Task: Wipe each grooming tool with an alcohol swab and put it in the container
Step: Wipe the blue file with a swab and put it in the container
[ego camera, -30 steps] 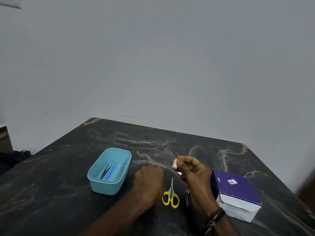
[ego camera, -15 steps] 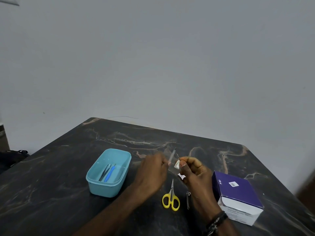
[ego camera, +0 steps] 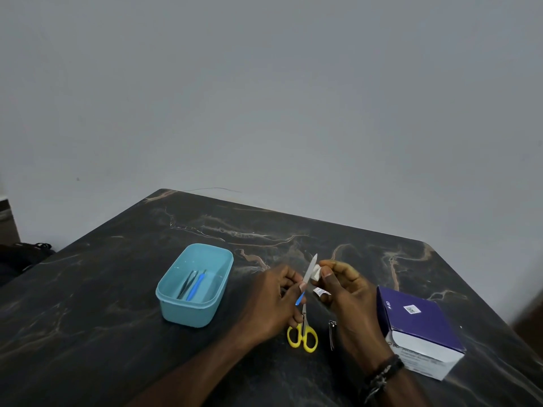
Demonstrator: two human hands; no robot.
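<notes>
Left hand (ego camera: 274, 301) pinches a slim nail file (ego camera: 308, 274), silver blade tilted up, blue handle tip showing below the fingers, above the dark marbled table (ego camera: 117, 289). Right hand (ego camera: 342, 284) presses a folded white swab (ego camera: 316, 271) against the blade. Teal container (ego camera: 176, 309), left of the hands, holds dark tweezers (ego camera: 188, 283) and a blue-handled tool (ego camera: 196, 286).

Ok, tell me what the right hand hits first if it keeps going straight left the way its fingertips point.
Probably the nail file held by the left hand; the right hand already presses the swab against it.
</notes>
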